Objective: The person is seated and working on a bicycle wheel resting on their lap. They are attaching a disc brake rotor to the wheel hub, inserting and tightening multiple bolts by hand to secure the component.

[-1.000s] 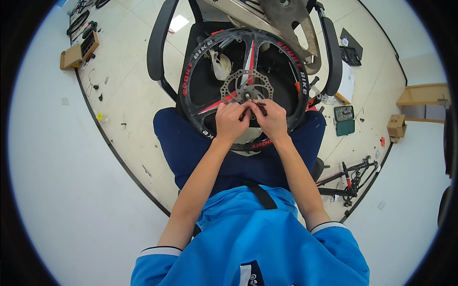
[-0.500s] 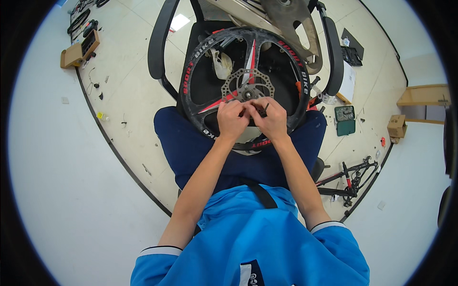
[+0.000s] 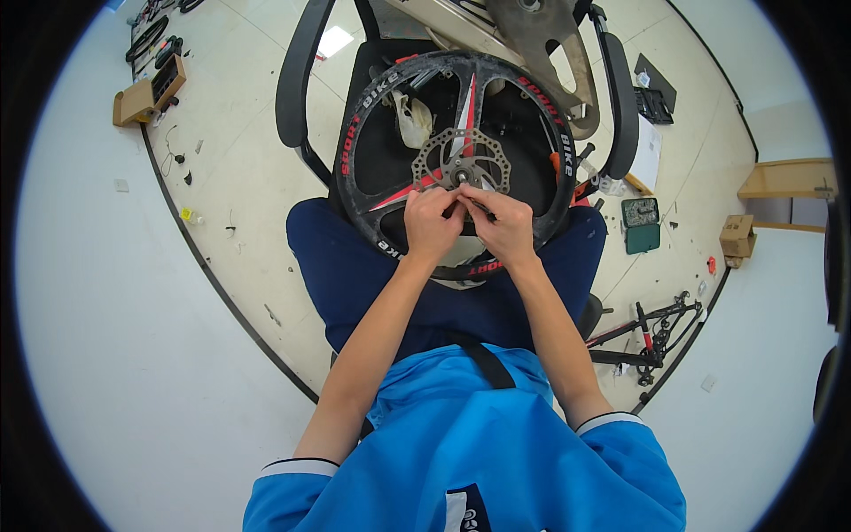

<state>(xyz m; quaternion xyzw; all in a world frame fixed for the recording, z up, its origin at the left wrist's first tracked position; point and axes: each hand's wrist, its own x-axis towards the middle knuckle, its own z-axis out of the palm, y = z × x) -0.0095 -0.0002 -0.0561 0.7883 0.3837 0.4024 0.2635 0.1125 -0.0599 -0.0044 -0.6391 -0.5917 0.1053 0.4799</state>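
A black three-spoke bicycle wheel [image 3: 351, 152] with red and white markings lies flat across my thighs and the chair seat. Its brake disc [image 3: 505, 166] faces up, with the axle end [image 3: 462, 177] at the centre. My left hand [image 3: 432, 218] and my right hand [image 3: 503, 220] meet at the near side of the hub, fingertips pinched together. A small, thin dark piece [image 3: 487, 215] sticks out from the fingers of my right hand; its kind is unclear. Whatever my left fingertips pinch is hidden.
Black armrests [image 3: 300, 80] flank the wheel. A bare metal bike frame [image 3: 581, 75] lies beyond it. On the floor at right are an open green case [image 3: 642, 238] and a small black-and-red bike frame [image 3: 651, 341]. An open cardboard box [image 3: 137, 104] sits far left.
The fingers of my right hand have shifted slightly, and the dark piece in them has tilted lower. More of the axle end shows. My left hand has barely moved.
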